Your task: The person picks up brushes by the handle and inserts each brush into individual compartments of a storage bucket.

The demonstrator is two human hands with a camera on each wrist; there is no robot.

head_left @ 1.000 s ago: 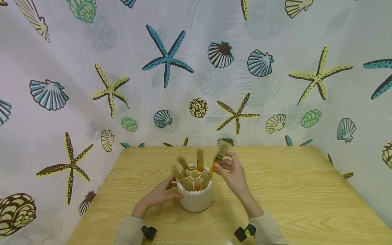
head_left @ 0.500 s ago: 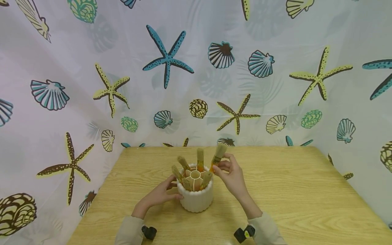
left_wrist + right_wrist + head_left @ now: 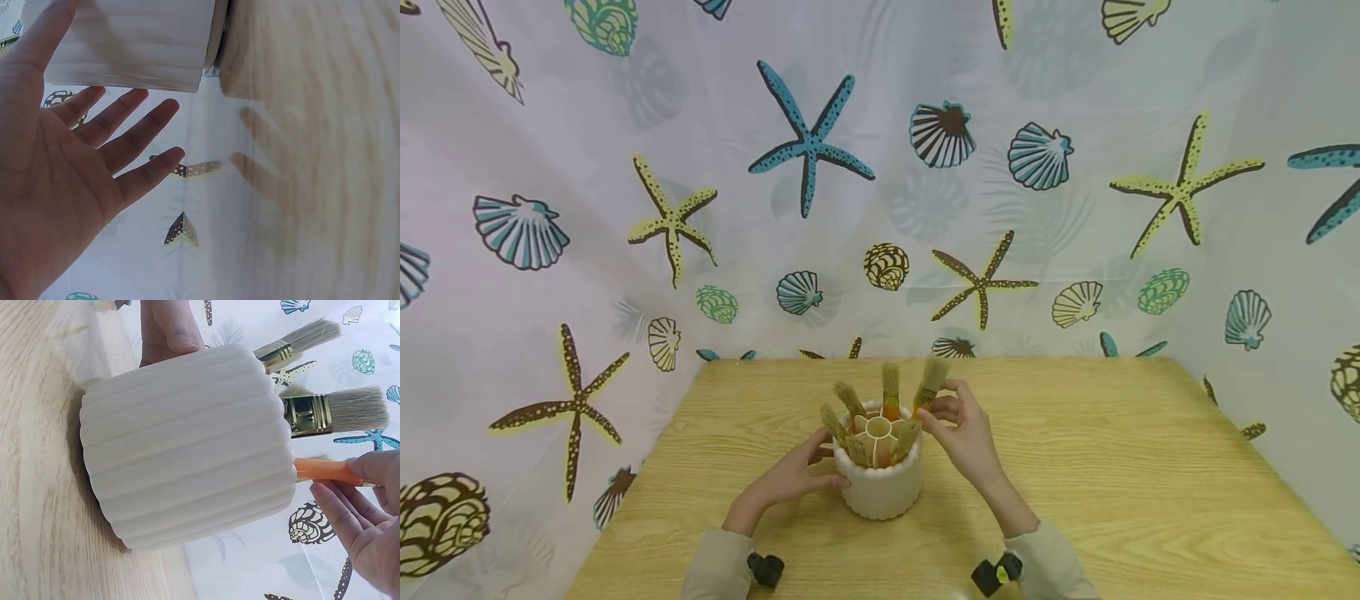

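A white ribbed pot point(image 3: 882, 493) with a divided inside stands upright on the table, several paintbrushes in it, bristles up. My right hand point(image 3: 967, 435) pinches another paintbrush point(image 3: 932, 379) above the pot's right rim. In the right wrist view, the orange handle point(image 3: 325, 469) of this brush reaches down behind the rim, its lower end hidden. At the pot's left side is my left hand point(image 3: 793, 477), thumb against the near wall. The left wrist view shows its fingers point(image 3: 140, 134) spread and fairly straight beside the pot point(image 3: 134, 44); whether they all touch it I cannot tell.
The pot rests on a light wood-grain table point(image 3: 1112, 467). A pale curtain point(image 3: 865, 250) printed with starfish and shells hangs behind the table and along both sides. Black cameras point(image 3: 765, 570) sit at both wrists.
My right hand has moved slightly left and down, and the paintbrush in it has sunk lower at the pot's right rim. The left hand and the pot have stayed in place.
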